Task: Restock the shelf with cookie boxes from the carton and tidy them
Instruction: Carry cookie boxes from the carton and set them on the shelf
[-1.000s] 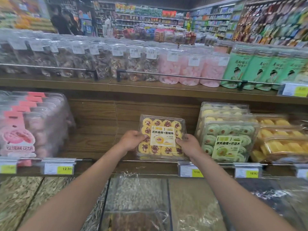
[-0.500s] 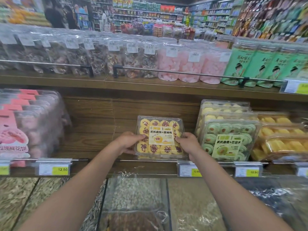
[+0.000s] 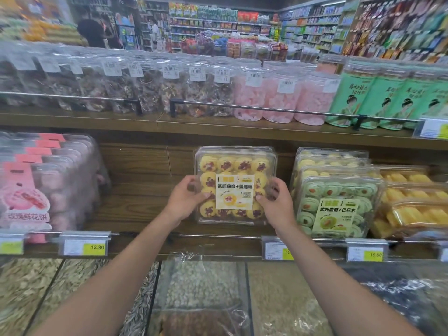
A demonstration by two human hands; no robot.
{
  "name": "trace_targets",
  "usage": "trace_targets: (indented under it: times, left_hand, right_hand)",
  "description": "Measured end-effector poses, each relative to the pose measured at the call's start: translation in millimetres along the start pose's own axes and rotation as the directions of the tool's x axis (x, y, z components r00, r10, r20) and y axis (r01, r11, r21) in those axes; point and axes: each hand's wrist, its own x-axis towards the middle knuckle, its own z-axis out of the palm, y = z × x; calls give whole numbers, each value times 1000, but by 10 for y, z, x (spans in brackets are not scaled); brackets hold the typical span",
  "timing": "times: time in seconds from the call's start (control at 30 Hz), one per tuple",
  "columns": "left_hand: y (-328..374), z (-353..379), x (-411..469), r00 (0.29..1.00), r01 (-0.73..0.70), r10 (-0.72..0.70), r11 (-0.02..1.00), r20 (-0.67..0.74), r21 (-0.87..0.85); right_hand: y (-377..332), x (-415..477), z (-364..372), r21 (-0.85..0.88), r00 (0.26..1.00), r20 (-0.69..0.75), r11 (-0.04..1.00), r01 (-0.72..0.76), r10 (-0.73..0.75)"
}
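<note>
Item: cranberry cookie box (image 3: 234, 166) — upright on shelf (image 3: 135, 214) | our left hand (image 3: 184, 202) and right hand (image 3: 276, 204) grasp its sides | risk: standing alone, we judge it may tip forward once released

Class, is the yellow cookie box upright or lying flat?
Upright: the yellow cookie box faces label-forward; left hand and right hand grip its sides.

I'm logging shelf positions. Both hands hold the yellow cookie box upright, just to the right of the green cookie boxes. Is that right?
Not quite: the side is wrong. In the head view the left hand and right hand hold the yellow cookie box upright, but it is just to the left of the green cookie boxes, not the right.
</note>
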Motion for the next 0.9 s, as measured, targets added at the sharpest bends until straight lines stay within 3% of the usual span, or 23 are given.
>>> trace_targets:
  times: [0.17, 0.37, 0.9]
  left_hand:
    - [19, 162, 84, 995, -74, 77, 996, -57, 39]
    - [47, 280, 280, 991, -88, 96, 993, -95, 82]
    - [-38, 230, 279, 998, -69, 69, 992, 6, 101]
  right_hand:
    - [88, 88, 76, 16, 994, -98, 999, 38, -37]
    - [132, 273, 122, 54, 995, -95, 999, 6, -1]
    - [256, 243, 219, -55, 992, -114, 996, -64, 58]
